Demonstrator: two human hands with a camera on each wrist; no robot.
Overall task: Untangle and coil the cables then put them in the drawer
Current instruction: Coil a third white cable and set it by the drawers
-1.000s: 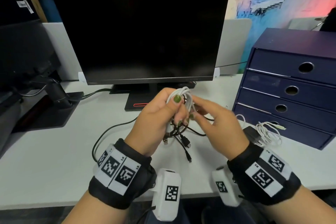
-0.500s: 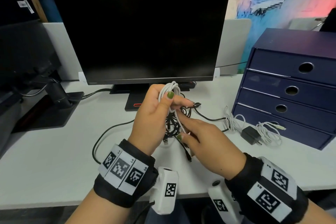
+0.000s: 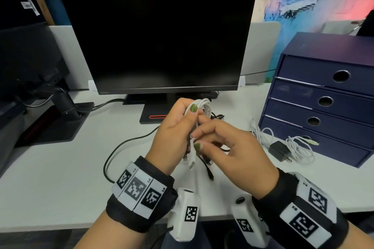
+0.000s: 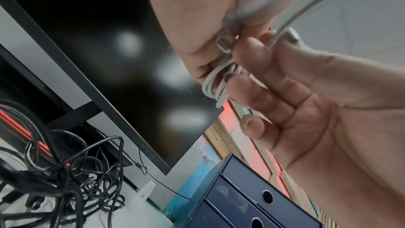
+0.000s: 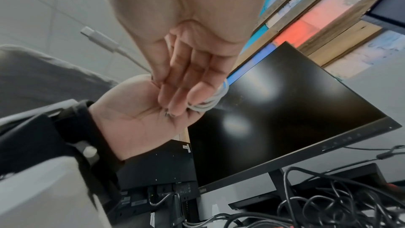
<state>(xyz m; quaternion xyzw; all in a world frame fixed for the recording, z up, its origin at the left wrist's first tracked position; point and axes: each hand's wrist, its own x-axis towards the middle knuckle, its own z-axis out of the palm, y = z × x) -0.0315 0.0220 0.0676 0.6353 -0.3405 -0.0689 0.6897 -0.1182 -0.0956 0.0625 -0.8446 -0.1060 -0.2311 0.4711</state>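
Observation:
Above the desk, my left hand grips a coiled white cable, thumb pressed over the loops. My right hand pinches the same cable's loose end just below the coil, and its white plug hangs down. In the left wrist view the loops sit between the fingers of both hands. The right wrist view shows the loops past my fingertips and the plug. A tangle of black cables lies on the desk under the hands. The navy drawer unit stands at the right, all its drawers closed.
A black charger with another loose white cable lies in front of the drawer unit. A dark monitor stands behind the hands, its stand close by. A black power lead curves over the white desk.
My right hand dipped toward the black tangle, then came back up to the coil, now pinching the white cable's end. The left hand kept holding the coil, nearly still.

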